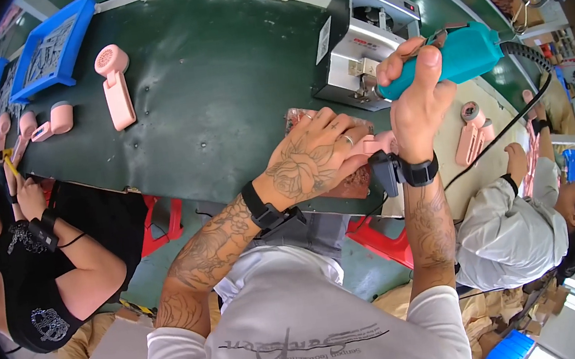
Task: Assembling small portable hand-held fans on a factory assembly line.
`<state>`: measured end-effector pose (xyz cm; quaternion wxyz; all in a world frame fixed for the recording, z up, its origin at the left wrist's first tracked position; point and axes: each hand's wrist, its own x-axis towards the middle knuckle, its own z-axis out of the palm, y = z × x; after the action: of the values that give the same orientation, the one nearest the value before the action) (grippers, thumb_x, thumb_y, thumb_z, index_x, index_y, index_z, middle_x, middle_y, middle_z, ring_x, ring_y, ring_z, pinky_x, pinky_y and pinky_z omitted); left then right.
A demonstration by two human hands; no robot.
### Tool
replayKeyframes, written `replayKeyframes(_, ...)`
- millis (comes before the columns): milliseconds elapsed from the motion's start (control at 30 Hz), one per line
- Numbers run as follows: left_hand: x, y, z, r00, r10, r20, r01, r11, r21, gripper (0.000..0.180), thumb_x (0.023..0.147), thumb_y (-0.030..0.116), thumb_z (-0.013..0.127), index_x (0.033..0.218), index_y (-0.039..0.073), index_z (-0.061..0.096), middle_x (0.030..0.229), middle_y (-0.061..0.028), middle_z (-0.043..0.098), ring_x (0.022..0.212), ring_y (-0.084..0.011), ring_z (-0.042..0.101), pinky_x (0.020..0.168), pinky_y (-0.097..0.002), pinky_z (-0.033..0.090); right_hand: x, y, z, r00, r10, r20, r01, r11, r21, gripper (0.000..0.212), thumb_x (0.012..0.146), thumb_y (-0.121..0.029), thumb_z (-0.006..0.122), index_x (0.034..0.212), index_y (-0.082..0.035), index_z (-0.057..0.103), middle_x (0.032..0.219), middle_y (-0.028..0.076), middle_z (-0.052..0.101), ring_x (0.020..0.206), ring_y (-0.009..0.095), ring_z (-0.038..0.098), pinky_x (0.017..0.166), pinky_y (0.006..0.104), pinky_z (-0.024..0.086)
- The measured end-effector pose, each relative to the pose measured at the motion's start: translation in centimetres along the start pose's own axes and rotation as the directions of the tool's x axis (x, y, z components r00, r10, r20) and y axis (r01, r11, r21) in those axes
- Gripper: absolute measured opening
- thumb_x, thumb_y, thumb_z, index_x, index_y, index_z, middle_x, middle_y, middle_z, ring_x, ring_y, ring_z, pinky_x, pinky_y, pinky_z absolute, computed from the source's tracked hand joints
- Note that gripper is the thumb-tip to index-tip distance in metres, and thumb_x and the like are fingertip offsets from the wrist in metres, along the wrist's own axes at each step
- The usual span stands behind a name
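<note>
My right hand (pixel 417 95) grips a teal electric screwdriver (pixel 459 56) held upright over the table's near edge, its black coiled cable (pixel 528 89) trailing to the right. Just left of it, my left hand (pixel 317 154) presses down on a pink plastic part (pixel 375 144) that lies on a reddish fixture (pixel 349 185). The part is mostly hidden under my fingers. A grey metal box-shaped machine (pixel 363 34) stands right behind both hands.
A green conveyor belt (pixel 218 80) carries pink handheld-fan bodies (pixel 116 86) and blue trays (pixel 53 50) at the left. One person in black (pixel 46 259) works at my left, another in white (pixel 515 223) at my right, near more pink parts (pixel 473 139) and a tape roll (pixel 469 112).
</note>
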<state>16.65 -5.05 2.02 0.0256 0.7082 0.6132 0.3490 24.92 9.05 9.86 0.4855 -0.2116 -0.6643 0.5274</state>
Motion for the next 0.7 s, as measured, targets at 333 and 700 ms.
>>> replayKeyframes(333, 0.3, 0.1, -0.5, 0.999, -0.035, -0.007, 0.035, 0.999, -0.005, 0.043, 0.092, 0.038, 0.07, 0.124, 0.01, 0.067, 0.111, -0.0067, 0.062, 0.101, -0.027, 0.058, 0.087, -0.0414, 0.051, -3.9, -1.4, -2.7, 0.999, 0.036, 0.021, -0.037, 0.995, 0.094, 0.051, 0.102, -0.044, 0.063, 0.11, 0.006, 0.057, 0.072, 0.007, 0.057, 0.064, 0.017, 0.057, 0.059, 0.0306, 0.047)
replayKeyframes(700, 0.1, 0.3, -0.5, 0.998, -0.064, 0.025, 0.064, 0.998, -0.018, 0.047, 0.089, 0.037, 0.072, 0.129, 0.013, 0.065, 0.112, -0.0044, 0.059, 0.105, -0.0236, 0.055, 0.088, -0.0392, 0.047, -4.6, -1.1, -3.1, 0.997, 0.071, 0.006, -0.071, 0.991, 0.112, 0.055, 0.101, -0.047, 0.065, 0.111, 0.006, 0.056, 0.074, 0.008, 0.057, 0.065, 0.018, 0.057, 0.06, 0.0319, 0.048)
